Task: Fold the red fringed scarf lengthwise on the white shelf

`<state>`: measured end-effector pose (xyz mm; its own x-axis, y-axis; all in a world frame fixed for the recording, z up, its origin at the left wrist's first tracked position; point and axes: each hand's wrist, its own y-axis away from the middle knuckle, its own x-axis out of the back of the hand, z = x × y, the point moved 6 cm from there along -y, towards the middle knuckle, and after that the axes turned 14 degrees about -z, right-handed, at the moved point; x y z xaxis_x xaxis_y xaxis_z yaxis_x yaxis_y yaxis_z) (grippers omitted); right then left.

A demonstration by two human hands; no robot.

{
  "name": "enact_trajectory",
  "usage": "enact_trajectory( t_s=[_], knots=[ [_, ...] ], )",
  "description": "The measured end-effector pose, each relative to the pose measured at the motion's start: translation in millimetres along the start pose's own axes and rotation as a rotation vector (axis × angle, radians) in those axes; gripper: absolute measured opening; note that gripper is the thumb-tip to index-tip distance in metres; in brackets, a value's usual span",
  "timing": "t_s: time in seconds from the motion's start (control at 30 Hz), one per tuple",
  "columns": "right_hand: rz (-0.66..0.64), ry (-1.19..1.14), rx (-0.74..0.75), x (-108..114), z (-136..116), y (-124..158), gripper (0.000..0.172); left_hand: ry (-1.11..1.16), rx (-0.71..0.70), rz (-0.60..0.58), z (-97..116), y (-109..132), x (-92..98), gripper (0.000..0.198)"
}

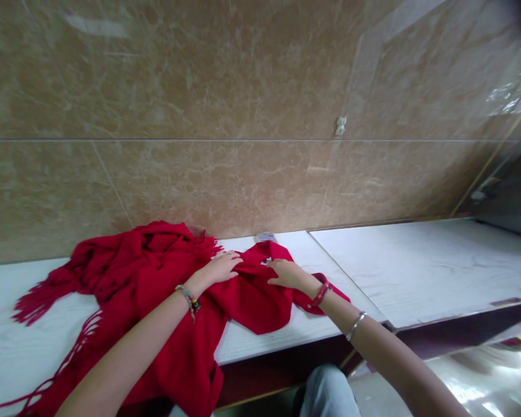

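A large red scarf (145, 284) with fringed ends lies bunched on the white tabletop, and part of it hangs over the front edge. Flat on the scarf's middle rests my left hand (218, 268), its fingers stretched out to the right. My right hand (290, 274) lies on a narrower, looped red piece of cloth (260, 304), thumb and fingers apart. Whether this piece belongs to the scarf, I cannot tell. Between the hands the cloth is fairly smooth, while the far left portion is crumpled.
Behind the white tabletop (417, 266) rises a brown marbled tile wall (226, 174) with a small white figure (341, 125) stuck on it. A small pale item (266, 237) lies by the wall. A seam divides the top on the right. My knee (330, 391) is below the front edge.
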<state>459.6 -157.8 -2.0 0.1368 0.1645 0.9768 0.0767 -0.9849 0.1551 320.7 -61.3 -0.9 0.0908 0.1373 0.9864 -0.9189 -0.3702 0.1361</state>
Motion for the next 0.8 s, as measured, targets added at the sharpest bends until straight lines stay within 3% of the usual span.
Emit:
enact_trajectory(
  t_s=[0.1, 0.2, 0.3, 0.37, 0.43, 0.5, 0.6, 0.7, 0.73, 0.8],
  knots=[
    [0.032, 0.028, -0.098, 0, -2, -7, 0.019, 0.053, 0.0, 0.031, 10, -10, -10.9, 0.019],
    [0.108, 0.036, -0.176, 19, 15, 0, 0.024, 0.122, 0.033, 0.126, 10, -12, 4.4, 0.019],
    [0.195, 0.015, -0.237, 44, 47, 15, 0.026, 0.204, 0.032, 0.236, 12, -1, 50.4, 0.025],
    [0.24, -0.022, -0.279, 56, 76, 26, 0.028, 0.35, -0.06, 0.337, 18, 14, 94.5, 0.028],
    [0.25, -0.079, -0.287, 64, 102, 34, 0.027, 0.483, -0.079, 0.522, 18, 36, 141.4, 0.03],
    [0.237, -0.132, -0.249, 67, 115, 37, 0.024, 0.52, -0.073, 0.595, 22, 50, 174.7, 0.031],
    [0.261, -0.295, -0.009, 74, 92, 32, 0.033, 0.44, -0.068, 0.454, 39, 47, 189.7, 0.033],
    [0.3, -0.576, 0.447, 84, 26, 21, 0.057, 0.328, -0.064, 0.247, 62, 32, 176.7, 0.035],
    [0.294, -0.608, 0.535, 86, 4, 16, 0.06, 0.301, -0.056, 0.209, 68, 28, 172.2, 0.036],
    [0.291, -0.623, 0.521, 88, -24, 4, 0.039, 0.272, -0.042, 0.207, 76, 26, 169.2, 0.036]
  ],
)
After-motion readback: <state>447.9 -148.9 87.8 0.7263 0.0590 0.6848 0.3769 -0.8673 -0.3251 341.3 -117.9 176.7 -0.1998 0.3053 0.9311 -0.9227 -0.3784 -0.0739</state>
